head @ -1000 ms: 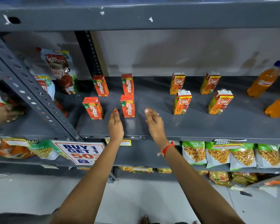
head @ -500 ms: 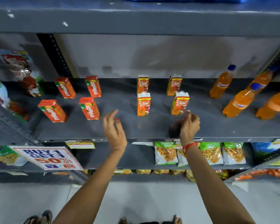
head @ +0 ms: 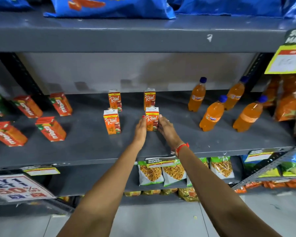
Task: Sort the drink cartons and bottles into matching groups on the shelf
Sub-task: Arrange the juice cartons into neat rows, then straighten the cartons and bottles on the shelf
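Note:
On the grey shelf stand three groups. Several red Maaza cartons are at the left, several orange Real cartons in the middle, several orange soda bottles with blue caps at the right. My left hand and my right hand press flat against the two sides of the front right Real carton, which stands upright on the shelf.
Blue snack bags lie on the shelf above. Snack packets fill the shelf below, with price tags on its edge. Orange packets hang at the far right. A "Buy 1 Get 1" sign sits lower left.
Both hands moved right from near the Maaza cartons and closed in on the front right Real carton. The view shifted right, bringing the bottles into sight.

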Motion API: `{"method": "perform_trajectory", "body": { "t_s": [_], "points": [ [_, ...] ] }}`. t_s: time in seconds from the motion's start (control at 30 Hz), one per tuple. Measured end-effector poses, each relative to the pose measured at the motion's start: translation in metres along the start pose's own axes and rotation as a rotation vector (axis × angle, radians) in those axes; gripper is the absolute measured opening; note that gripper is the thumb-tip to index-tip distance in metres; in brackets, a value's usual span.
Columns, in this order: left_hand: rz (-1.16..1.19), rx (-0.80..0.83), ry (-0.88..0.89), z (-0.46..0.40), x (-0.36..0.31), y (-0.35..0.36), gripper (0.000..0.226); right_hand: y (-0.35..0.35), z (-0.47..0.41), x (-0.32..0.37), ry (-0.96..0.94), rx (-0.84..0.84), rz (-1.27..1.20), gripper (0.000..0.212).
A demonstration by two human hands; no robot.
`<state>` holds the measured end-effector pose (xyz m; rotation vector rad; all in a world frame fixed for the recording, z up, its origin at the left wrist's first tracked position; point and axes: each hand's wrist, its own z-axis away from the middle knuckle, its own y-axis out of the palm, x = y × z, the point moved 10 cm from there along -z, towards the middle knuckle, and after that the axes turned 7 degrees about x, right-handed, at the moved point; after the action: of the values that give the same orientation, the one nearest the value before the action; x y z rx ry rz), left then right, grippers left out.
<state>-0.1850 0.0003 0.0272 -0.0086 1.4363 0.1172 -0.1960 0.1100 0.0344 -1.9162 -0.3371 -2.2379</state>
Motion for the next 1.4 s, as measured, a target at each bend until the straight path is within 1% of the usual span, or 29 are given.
{"method": "perform_trajectory", "body": {
  "t_s": [0.2,0.3,0.63,0.7,0.77,0.8,0.87,0.9,0.93,1.0,1.07,1.13,1.17,1.23,1.3,1.33,1.4],
  "points": [
    [-0.001,-0.063,-0.006,0.001,0.008,-0.004,0.038,-0.001,0.001,-0.005,0.0,0.006,-0.001,0.042],
    [0.002,-0.069,0.001,0.004,0.009,-0.003,0.038,-0.001,0.002,-0.007,-0.008,-0.013,0.001,0.04],
    [-0.017,-0.051,-0.011,0.007,0.011,-0.004,0.041,-0.001,0.004,-0.009,0.001,-0.041,0.012,0.047],
    [0.004,-0.085,-0.014,0.012,0.012,-0.006,0.044,-0.007,0.006,-0.014,0.02,-0.097,-0.009,0.05],
    [0.005,-0.168,0.02,0.024,0.013,-0.01,0.045,-0.023,0.016,-0.02,0.029,-0.198,-0.072,0.047],
    [-0.024,-0.231,0.063,0.034,0.012,-0.014,0.044,-0.032,0.024,-0.023,0.006,-0.246,-0.123,0.04],
    [-0.104,-0.371,0.208,0.059,0.001,-0.016,0.038,-0.056,0.044,-0.027,-0.079,-0.332,-0.204,0.017],
    [-0.132,-0.423,0.282,0.07,-0.005,-0.012,0.035,-0.071,0.055,-0.028,-0.113,-0.392,-0.222,0.011],
    [-0.145,-0.442,0.34,0.077,-0.009,-0.005,0.032,-0.089,0.068,-0.029,-0.141,-0.471,-0.232,0.01],
    [-0.155,-0.394,0.424,0.082,-0.018,0.019,0.03,-0.128,0.092,-0.028,-0.174,-0.66,-0.226,0.015],
    [-0.153,-0.293,0.471,0.076,-0.026,0.049,0.028,-0.164,0.11,-0.022,-0.192,-0.838,-0.208,0.012],
    [-0.154,-0.186,0.464,0.062,-0.028,0.082,0.026,-0.193,0.119,-0.016,-0.212,-0.944,-0.202,0.011],
    [-0.14,-0.128,0.43,0.051,-0.027,0.103,0.025,-0.206,0.119,-0.012,-0.205,-0.948,-0.199,0.013],
    [-0.09,-0.033,0.304,0.027,-0.023,0.136,0.028,-0.221,0.102,-0.009,-0.142,-0.844,-0.186,0.024],
    [-0.047,0.091,0.177,0.009,-0.023,0.171,0.036,-0.223,0.079,-0.003,-0.089,-0.655,-0.132,0.036],
    [-0.046,0.138,0.116,0.001,-0.021,0.185,0.039,-0.22,0.068,-0.001,-0.082,-0.553,-0.089,0.038],
    [-0.059,0.204,-0.016,-0.008,-0.011,0.208,0.046,-0.215,0.057,0.003,-0.065,-0.43,0.003,0.034]
  ]
}}
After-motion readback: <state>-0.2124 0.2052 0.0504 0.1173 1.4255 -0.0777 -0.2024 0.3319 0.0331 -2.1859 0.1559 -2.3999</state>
